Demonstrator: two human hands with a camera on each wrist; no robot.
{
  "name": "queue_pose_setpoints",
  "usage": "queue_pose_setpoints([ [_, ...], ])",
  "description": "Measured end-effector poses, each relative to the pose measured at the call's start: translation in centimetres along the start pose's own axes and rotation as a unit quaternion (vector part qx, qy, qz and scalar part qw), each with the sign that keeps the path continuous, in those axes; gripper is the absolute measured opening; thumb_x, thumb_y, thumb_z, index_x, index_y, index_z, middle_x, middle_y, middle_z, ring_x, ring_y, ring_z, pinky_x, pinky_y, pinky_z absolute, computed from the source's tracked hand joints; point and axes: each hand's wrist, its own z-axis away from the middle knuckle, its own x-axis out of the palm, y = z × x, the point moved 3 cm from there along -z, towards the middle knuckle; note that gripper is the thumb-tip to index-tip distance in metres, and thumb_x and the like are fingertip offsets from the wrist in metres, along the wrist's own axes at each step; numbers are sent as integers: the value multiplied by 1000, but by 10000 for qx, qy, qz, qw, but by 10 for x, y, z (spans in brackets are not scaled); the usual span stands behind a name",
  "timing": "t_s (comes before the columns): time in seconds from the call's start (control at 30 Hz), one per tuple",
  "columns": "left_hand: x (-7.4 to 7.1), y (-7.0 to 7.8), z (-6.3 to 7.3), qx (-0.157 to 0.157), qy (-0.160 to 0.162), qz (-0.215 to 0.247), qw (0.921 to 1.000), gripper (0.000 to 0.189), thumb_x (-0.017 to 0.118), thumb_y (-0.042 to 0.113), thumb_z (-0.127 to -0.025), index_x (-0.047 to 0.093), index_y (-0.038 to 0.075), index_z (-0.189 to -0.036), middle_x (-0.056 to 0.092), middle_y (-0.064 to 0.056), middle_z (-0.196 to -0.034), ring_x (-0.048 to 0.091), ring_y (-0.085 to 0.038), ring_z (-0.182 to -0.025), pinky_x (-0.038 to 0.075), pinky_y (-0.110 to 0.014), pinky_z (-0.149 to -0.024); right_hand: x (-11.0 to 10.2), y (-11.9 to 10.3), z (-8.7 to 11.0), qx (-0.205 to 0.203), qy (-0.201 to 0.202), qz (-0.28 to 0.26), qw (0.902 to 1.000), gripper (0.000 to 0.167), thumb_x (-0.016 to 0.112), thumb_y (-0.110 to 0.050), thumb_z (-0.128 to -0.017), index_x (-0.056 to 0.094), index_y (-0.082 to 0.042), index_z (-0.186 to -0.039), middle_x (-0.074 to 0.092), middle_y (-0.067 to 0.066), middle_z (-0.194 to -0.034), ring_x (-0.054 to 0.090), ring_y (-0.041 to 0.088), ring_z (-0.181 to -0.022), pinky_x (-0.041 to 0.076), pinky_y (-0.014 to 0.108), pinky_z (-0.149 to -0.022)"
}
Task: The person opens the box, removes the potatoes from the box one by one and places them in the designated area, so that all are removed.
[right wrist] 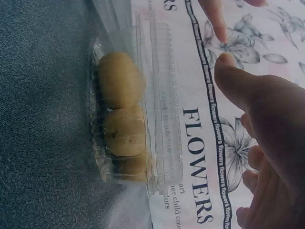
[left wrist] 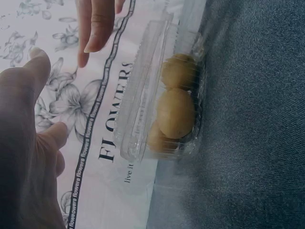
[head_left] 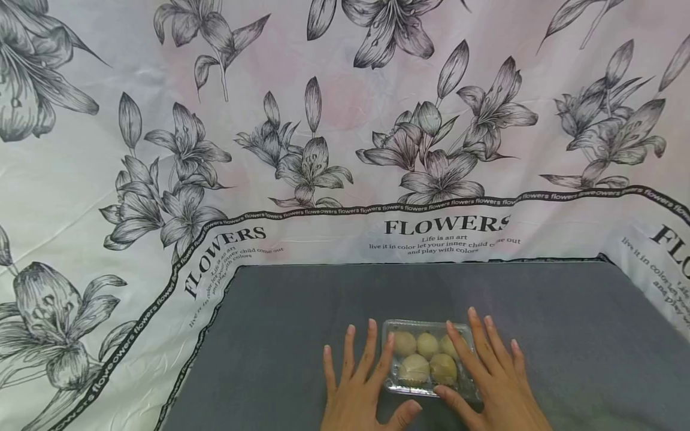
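Observation:
A clear plastic clamshell box (head_left: 409, 325) stands on the grey tabletop, its ribbed lid over several round, yellow-brown potato-like pieces (head_left: 414, 369). My left hand (head_left: 358, 386) is at the box's left side, fingers spread and straight, holding nothing. On the other side, my right hand (head_left: 498, 380) spreads its fingers too; they overlap the box's right part in the head view. Both wrist views show a gap between the hands and the lid (right wrist: 159, 95), with the hands higher than the box.
Dark grey cloth covers the table (head_left: 291, 311). Behind and at the sides hangs a white sheet (head_left: 323, 239) printed with black lilies and the word FLOWERS, meeting the table's back edge.

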Motion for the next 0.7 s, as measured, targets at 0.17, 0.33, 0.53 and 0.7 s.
queue_pose_setpoints([
  [0.17, 0, -1, 0, -6, -38, 108, 9999, 91, 47, 78, -99, 8, 38, -171, -3, 6, -179, -5, -33, -164, -36, -53, -117, 0, -1, 0, 46, -32, -26, 10000, 105, 85, -53, -85, 28, -27, -169, 4, 6, -179, -6, 26, -164, -4, 78, -122],
  [0.33, 2, -2, 1, 120, 59, 100, 9999, 95, 51, 76, -99, 8, 33, -171, -2, 3, -179, 3, -34, -164, -33, -46, -121, 2, -3, 1, 72, -73, -56, 9999, 104, 84, -52, -87, 27, -27, -170, 3, 5, -180, -8, 25, -164, -3, 78, -122],
  [0.53, 7, -5, 3, 47, -319, 929, 9952, 97, 52, 73, -100, 10, 24, -172, 0, 2, -179, 10, -29, -164, -1, -46, -133, 2, -3, 2, 112, -118, -70, 9998, 104, 83, -52, -88, 24, -29, -170, 2, 3, -180, -8, 22, -164, -3, 75, -124],
  [0.7, 11, -8, 4, -257, -930, 2033, 9744, 104, 53, 74, -99, 7, 16, -171, -4, -2, -178, 10, -33, -163, 32, -67, -121, 4, -3, 3, 150, -177, -175, 9996, 106, 83, -50, -89, 20, -28, -171, 3, 2, -180, -7, 20, -164, -4, 70, -126],
])
